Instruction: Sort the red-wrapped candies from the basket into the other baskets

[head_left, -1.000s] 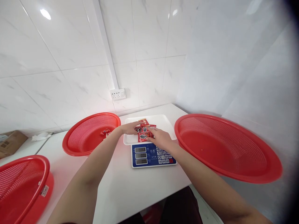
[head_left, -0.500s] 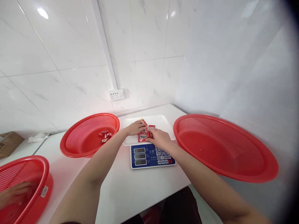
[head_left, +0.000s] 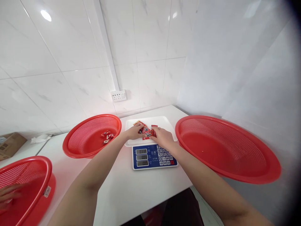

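Observation:
Small red printed packets (head_left: 148, 134) lie between my two hands on the white tray (head_left: 129, 143) of a digital scale. My left hand (head_left: 135, 131) grips the left packet, whose gold edge shows above my fingers. My right hand (head_left: 162, 137) curls from the other side, fingers and thumb closed on the right packet. The packets overlap, and my fingers hide part of them. In front of the tray, the scale's blue panel (head_left: 154, 160) bears three small displays and a keypad.
A red mesh basket (head_left: 77, 127) with several small wrapped pieces (head_left: 108, 137) stands left of the scale. A larger red basket (head_left: 246, 171) is at the right. Another person's hand (head_left: 8, 194) reaches into a red basket (head_left: 44, 171) at lower left. A wall socket (head_left: 118, 95) is behind.
My left hand has pulled in lower, its fingers now curled round a packet's edge instead of laid across it. The packets have shifted slightly, and the scale's top display reads differently.

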Available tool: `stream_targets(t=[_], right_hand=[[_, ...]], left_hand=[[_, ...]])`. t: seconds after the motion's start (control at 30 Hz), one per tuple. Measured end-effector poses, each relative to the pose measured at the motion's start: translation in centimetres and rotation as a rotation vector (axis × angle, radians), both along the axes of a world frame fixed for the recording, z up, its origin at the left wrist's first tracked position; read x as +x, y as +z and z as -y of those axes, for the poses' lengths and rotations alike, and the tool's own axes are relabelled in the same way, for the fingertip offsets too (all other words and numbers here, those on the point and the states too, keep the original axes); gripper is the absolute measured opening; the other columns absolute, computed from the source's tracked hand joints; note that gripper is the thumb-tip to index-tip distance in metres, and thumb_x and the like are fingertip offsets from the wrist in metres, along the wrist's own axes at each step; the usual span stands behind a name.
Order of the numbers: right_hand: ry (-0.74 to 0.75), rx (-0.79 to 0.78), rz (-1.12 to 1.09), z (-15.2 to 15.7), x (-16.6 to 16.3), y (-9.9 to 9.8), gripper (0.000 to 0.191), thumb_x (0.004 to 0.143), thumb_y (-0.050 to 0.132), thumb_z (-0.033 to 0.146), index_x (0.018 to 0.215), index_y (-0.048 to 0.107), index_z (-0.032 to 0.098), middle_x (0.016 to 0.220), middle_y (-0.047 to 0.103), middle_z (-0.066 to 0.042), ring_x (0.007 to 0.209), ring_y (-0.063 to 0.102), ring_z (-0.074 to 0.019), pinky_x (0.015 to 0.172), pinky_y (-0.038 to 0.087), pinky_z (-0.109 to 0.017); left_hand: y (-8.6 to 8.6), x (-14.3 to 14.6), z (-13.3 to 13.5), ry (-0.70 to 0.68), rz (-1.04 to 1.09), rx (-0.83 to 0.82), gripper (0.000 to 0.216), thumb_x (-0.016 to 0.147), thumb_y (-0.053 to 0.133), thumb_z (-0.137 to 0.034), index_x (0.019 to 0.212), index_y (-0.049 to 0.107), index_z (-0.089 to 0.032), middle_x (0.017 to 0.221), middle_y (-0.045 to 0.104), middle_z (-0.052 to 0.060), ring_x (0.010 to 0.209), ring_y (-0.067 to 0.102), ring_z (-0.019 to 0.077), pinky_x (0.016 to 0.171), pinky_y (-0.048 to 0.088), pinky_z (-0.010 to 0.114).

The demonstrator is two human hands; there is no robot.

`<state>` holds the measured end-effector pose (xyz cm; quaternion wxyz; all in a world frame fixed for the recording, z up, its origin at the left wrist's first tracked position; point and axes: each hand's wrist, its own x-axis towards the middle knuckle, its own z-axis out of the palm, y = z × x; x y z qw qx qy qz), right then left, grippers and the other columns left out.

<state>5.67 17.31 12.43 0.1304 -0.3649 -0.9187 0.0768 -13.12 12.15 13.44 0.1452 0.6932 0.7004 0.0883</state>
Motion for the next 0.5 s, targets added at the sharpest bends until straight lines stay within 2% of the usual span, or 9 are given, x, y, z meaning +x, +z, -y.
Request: stream_targets(t=[0.23, 0.5], right_hand=[[-0.029, 0.005, -0.005, 0.2, 0.1, -0.2, 0.047, 0.083, 0.051, 0.042, 0.125, 0.042, 0.022, 0.114, 0.059, -0.008, 0.100, 0.055, -0.0243, 0.070, 0.040, -0.030], [-0.023, -0.003, -0.023, 0.2, 0.4, 0.0, 0.045, 0.084, 0.050, 0.042, 0.125, 0.045, 0.023, 0.109, 0.061, -0.008, 0.097, 0.057, -0.0233, 0.069, 0.041, -0.028]], left_hand=[[0.0, 0.8, 0.3, 0.026, -0.001, 0.086, 0.046, 0.076, 0.055, -0.043, 0.114, 0.051, -0.019, 0.118, 0.052, 0.010, 0.108, 0.049, 0.0265, 0.090, 0.041, 0.036], [0.0, 1.2, 0.5, 0.050, -0.007, 0.116, 0.044, 0.075, 0.058, -0.039, 0.114, 0.052, -0.018, 0.116, 0.054, 0.010, 0.108, 0.049, 0.0275, 0.090, 0.041, 0.037]])
